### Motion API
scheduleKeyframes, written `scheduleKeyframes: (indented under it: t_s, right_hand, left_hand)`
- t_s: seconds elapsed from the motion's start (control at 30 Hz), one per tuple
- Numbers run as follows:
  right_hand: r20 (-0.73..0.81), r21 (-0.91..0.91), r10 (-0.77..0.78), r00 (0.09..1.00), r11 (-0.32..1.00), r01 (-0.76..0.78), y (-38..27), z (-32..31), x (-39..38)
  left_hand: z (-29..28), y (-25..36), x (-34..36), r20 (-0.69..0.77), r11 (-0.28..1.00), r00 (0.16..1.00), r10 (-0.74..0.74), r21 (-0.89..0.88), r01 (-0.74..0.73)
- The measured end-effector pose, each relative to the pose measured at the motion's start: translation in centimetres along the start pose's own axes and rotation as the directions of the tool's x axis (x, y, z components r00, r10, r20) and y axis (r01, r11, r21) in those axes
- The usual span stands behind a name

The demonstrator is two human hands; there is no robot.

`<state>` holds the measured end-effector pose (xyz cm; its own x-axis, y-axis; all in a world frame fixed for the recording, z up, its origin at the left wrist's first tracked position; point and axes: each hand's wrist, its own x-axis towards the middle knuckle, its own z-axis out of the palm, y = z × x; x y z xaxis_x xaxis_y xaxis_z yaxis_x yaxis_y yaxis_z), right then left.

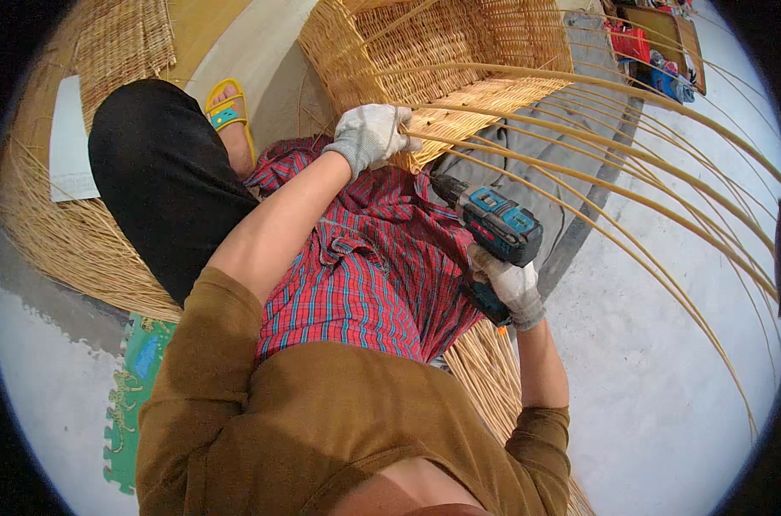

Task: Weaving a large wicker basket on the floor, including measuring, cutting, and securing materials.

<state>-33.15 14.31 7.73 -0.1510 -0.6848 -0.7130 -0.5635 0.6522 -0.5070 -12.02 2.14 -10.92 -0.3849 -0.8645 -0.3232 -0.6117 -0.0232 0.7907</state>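
Observation:
My left hand (pixel 369 133), in a grey work glove, grips the near edge of a large woven wicker basket (pixel 459 52) where long cane rods (pixel 631 189) fan out to the right. My right hand (pixel 511 284), also gloved, holds a blue and black cordless drill (pixel 493 224) by its handle. The drill's nose points up-left toward the basket edge, just right of my left hand. A red plaid cloth (pixel 373 258) lies over my lap beneath both hands.
Bundles of loose wicker (pixel 72 232) lie on the floor at left and under my right arm. A foot in a yellow sandal (pixel 229 112) rests near the basket. A wooden tray with small items (pixel 657 43) sits far right. A green foam mat (pixel 137 387) lies lower left.

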Motion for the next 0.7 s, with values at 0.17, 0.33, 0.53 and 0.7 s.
scheduleKeyframes:
  t_s: [0.17,0.33,0.53,0.7]
  right_hand:
    - [-0.013,0.010,0.055,0.998,0.998,-0.055,0.2,-0.2,0.0]
    - [0.030,0.092,0.012,0.999,0.996,-0.014,-0.5,-0.2,-0.4]
    - [0.042,-0.169,0.081,0.996,0.983,-0.073,-2.4,-0.4,-0.2]
    - [0.181,-0.295,-0.079,0.980,0.947,0.131,-5.0,-1.0,0.6]
  left_hand:
    - [-0.4,0.4,-0.1,0.043,1.000,0.999,-0.029,0.011,0.029]
    - [-0.6,0.8,-0.5,0.033,0.999,0.998,-0.045,0.002,0.045]
    - [-0.3,0.8,-0.5,0.029,0.999,0.999,-0.040,0.015,0.040]
    - [-0.4,0.6,-0.4,-0.005,0.999,0.999,-0.040,0.005,0.040]
